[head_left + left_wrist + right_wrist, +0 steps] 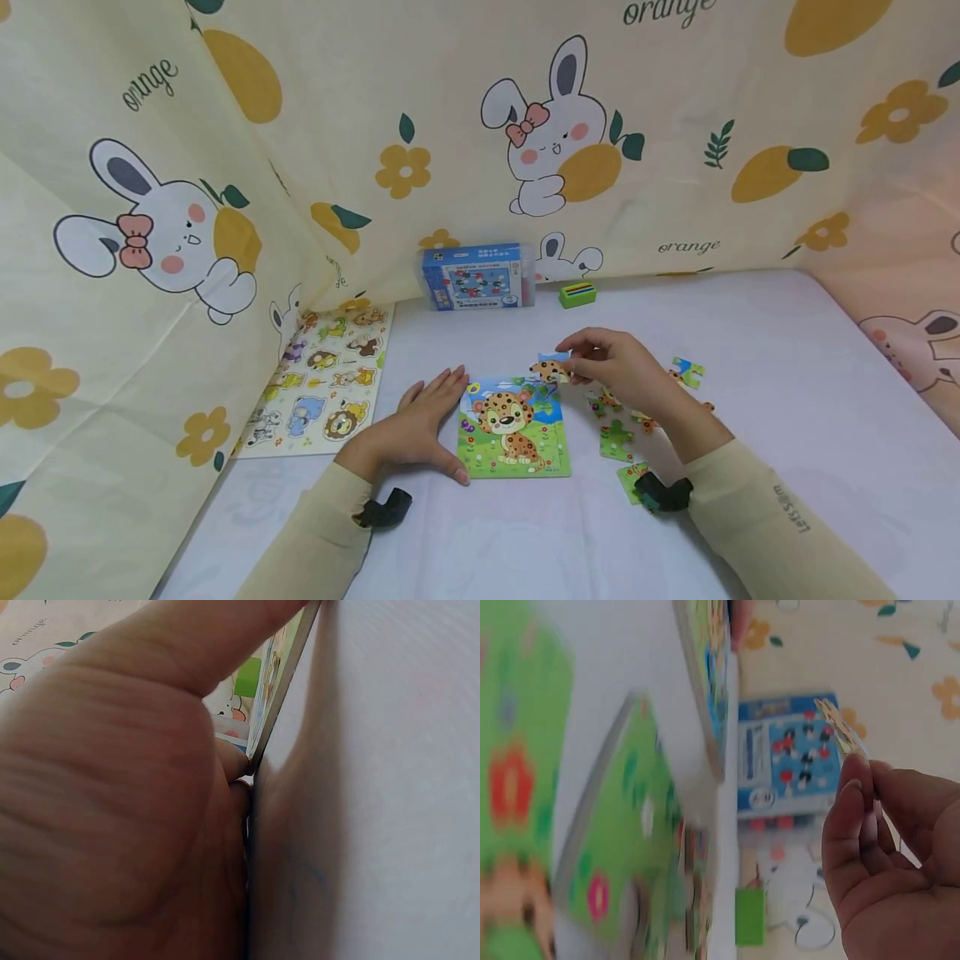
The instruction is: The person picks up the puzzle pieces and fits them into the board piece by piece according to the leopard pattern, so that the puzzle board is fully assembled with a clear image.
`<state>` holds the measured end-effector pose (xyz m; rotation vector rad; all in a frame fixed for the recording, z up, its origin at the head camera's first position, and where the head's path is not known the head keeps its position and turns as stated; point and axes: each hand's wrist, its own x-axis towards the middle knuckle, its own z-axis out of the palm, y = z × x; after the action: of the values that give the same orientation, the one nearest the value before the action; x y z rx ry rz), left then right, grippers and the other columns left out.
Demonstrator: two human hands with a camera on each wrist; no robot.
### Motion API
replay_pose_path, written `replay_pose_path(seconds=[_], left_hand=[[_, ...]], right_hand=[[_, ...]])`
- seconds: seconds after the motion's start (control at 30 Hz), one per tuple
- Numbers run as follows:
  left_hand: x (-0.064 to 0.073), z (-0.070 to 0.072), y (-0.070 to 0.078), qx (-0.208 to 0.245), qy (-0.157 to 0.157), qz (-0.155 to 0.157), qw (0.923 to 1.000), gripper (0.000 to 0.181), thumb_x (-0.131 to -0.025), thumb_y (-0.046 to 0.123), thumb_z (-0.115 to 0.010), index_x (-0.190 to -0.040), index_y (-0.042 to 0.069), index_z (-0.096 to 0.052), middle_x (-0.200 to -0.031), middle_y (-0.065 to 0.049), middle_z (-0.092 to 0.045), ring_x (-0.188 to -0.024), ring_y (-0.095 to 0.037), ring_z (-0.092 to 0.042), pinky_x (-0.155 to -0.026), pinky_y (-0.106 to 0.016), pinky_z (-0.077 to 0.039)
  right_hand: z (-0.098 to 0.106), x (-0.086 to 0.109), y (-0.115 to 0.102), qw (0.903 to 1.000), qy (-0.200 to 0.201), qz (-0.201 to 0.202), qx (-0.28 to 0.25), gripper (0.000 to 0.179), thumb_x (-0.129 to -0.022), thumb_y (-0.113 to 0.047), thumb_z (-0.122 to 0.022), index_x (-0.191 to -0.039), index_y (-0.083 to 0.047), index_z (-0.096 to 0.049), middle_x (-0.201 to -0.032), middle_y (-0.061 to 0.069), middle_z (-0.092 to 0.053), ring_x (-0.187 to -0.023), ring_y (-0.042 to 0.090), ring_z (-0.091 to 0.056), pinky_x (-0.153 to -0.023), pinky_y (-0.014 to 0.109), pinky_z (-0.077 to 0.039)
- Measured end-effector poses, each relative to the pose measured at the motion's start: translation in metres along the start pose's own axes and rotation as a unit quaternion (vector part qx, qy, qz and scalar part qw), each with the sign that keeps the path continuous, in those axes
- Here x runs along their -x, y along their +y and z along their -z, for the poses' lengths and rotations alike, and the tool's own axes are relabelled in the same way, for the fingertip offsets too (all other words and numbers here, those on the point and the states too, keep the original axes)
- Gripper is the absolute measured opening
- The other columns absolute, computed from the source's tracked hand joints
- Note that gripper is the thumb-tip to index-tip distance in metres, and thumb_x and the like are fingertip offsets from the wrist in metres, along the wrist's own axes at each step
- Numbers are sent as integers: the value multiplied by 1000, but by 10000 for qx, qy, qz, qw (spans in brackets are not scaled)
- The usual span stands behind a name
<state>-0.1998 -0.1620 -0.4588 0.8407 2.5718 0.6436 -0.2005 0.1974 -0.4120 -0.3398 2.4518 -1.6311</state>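
Observation:
A square jigsaw board (510, 442) with a spotted leopard cub on green grass lies on the white table. My left hand (416, 433) rests flat at the board's left side, fingers straight and thumb stretched along the near left corner. Over the board's far right corner my right hand (618, 367) pinches a jigsaw piece (550, 369) between thumb and fingers. That piece is spotted orange-brown with some blue. In the right wrist view the same piece (840, 724) stands up from the fingertips. Several loose jigsaw pieces (617, 439) are scattered under and beside the right forearm, partly hidden by it.
An animal picture board (306, 415) lies on the left against the patterned cloth. At the back stand a blue box (480, 283) and a small green block (577, 294) with coloured stripes. Rabbit-print cloth (450, 125) rises behind the table.

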Motion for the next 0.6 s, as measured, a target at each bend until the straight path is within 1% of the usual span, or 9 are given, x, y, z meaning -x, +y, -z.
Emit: replay_pose_path(seconds=[0.1, 0.2, 0.37, 0.53, 0.6], left_hand=[[0, 0, 0, -3, -13, 14, 10000, 154, -63, 71, -97, -176, 13, -11, -182, 2, 0, -165, -19, 7, -129, -50, 7], [0, 0, 0, 2, -13, 4, 10000, 154, -64, 71, -98, -176, 12, -11, -182, 2, 0, -165, -19, 7, -129, -51, 8], [0, 1, 1, 18, -4, -30, 10000, 153, -64, 68, -99, -176, 11, -11, -182, 0, -1, -165, -21, 7, -129, -53, 7], [-1, 1, 1, 38, -39, 1, 10000, 152, -65, 69, -98, -176, 12, -11, -182, 1, 0, -165, -20, 7, -129, -52, 7], [-1, 1, 1, 43, -79, 38, 10000, 152, -65, 69, -98, -176, 13, -10, -182, 2, 1, -165, -18, 9, -129, -51, 7]], right_hand=[[-10, -1, -5, 9999, -95, 8, 35, 23, -107, -11, -73, -128, -3, -74, -104, 13, -72, -91, 34, -72, -86, 48, -63], [-21, -4, -7, 9997, -182, -24, 173, 23, -106, -14, -75, -126, -5, -75, -94, 13, -69, -85, 36, -72, -80, 49, -63], [-39, -12, -9, 9985, -358, -57, 400, 22, -105, -16, -76, -125, -5, -76, -89, 15, -71, -76, 30, -70, -74, 44, -61], [-53, -19, -12, 9963, -465, -154, 706, 21, -105, -17, -75, -123, -6, -76, -88, 11, -73, -75, 26, -69, -72, 37, -59], [-57, -21, -13, 9956, -481, -219, 770, 20, -105, -16, -74, -123, -6, -76, -87, 9, -74, -75, 25, -69, -71, 36, -59]])
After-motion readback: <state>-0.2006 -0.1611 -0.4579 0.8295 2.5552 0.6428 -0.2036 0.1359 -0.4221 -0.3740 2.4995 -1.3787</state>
